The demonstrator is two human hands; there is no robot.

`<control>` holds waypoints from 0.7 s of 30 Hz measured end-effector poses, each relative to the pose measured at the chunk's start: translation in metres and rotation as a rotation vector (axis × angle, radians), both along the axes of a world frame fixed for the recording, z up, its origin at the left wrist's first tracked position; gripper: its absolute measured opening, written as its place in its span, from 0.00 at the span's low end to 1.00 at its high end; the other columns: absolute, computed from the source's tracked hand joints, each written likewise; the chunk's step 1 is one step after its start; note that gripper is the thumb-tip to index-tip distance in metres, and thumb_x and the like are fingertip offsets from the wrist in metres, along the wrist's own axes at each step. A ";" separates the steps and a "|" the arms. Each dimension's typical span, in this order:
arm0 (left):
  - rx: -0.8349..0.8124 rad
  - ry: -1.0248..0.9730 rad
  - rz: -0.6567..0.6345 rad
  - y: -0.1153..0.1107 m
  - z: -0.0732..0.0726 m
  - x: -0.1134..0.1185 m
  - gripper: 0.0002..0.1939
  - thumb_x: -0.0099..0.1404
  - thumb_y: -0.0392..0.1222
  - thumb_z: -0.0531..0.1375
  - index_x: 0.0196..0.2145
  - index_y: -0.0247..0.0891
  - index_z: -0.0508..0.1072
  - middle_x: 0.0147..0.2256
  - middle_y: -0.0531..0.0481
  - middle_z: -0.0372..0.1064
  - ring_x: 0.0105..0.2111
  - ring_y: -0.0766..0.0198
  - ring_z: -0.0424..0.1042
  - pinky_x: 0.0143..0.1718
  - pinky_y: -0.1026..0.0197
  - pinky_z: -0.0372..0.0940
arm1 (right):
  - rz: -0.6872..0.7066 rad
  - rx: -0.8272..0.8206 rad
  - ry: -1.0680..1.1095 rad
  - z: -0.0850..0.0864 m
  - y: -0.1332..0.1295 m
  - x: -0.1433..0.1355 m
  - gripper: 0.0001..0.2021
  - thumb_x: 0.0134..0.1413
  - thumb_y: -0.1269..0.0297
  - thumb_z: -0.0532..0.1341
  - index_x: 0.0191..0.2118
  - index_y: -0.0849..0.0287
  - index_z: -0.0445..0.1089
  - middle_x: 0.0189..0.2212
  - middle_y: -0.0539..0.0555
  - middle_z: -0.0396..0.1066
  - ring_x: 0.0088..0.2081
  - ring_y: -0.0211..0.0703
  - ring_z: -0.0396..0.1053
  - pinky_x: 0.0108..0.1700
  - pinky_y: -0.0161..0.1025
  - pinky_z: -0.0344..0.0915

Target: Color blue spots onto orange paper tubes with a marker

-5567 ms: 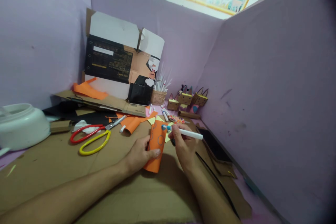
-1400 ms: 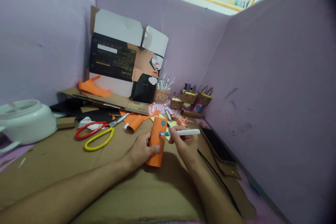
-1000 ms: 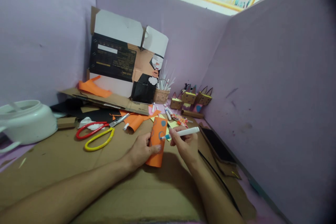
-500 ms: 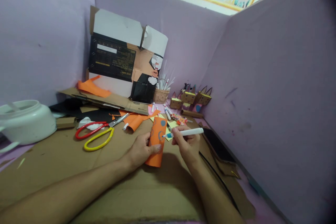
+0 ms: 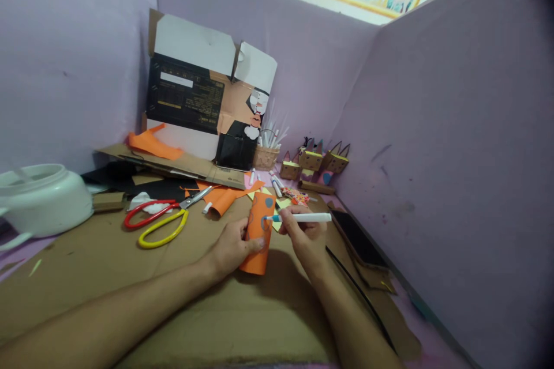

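My left hand (image 5: 236,248) is closed around the lower part of an orange paper tube (image 5: 255,262), thumb across its front. The tube leans upright over the cardboard sheet and bears blue circles; one near the top is filled in, others are outlines. In my right hand (image 5: 305,236) is a white marker (image 5: 314,217) with a blue tip, pinched between thumb and fingers. Its tip touches the tube at a circle outline midway up. Scissors (image 5: 190,203) with one red and one yellow handle lie left of the tube, blades pointing away.
A white pot (image 5: 56,202) stands at the left. Orange paper scraps (image 5: 225,200), loose markers (image 5: 276,185) and a basket (image 5: 266,157) lie beyond the hands. Cardboard animal figures (image 5: 312,159) stand at the back right. A dark phone-like slab (image 5: 359,239) lies along the right wall.
My right hand has shifted slightly left and up, and the marker is now more level, its tip higher on the circle. My left hand and the tube are nearly still.
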State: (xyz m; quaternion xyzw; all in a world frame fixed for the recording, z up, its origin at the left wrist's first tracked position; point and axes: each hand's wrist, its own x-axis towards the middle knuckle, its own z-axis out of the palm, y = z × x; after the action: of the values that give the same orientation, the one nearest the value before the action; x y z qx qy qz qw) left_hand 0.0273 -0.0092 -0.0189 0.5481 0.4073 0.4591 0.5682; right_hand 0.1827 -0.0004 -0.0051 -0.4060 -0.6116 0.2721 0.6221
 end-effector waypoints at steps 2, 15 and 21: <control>-0.003 -0.012 0.000 0.000 0.000 0.000 0.18 0.42 0.42 0.65 0.33 0.32 0.71 0.27 0.53 0.69 0.28 0.64 0.66 0.30 0.63 0.61 | 0.008 0.006 -0.001 0.000 0.000 0.000 0.11 0.52 0.58 0.63 0.26 0.60 0.71 0.14 0.48 0.67 0.17 0.35 0.64 0.20 0.31 0.60; 0.000 -0.001 0.003 0.000 0.000 0.000 0.19 0.44 0.43 0.66 0.34 0.32 0.71 0.29 0.51 0.71 0.30 0.61 0.68 0.32 0.62 0.62 | 0.023 -0.019 -0.040 -0.005 0.001 0.001 0.13 0.53 0.56 0.63 0.26 0.61 0.71 0.14 0.48 0.67 0.16 0.35 0.64 0.20 0.32 0.59; 0.017 0.032 -0.016 0.000 -0.001 -0.001 0.18 0.45 0.44 0.65 0.34 0.33 0.71 0.31 0.50 0.71 0.31 0.60 0.68 0.33 0.61 0.61 | 0.039 -0.022 -0.038 -0.004 -0.001 0.000 0.13 0.52 0.56 0.63 0.25 0.60 0.71 0.13 0.48 0.66 0.16 0.36 0.63 0.19 0.32 0.59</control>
State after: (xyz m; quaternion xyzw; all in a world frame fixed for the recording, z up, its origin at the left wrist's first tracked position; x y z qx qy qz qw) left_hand 0.0265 -0.0091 -0.0197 0.5635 0.4082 0.4492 0.5604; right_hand 0.1832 -0.0010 -0.0086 -0.4060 -0.6281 0.2834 0.6003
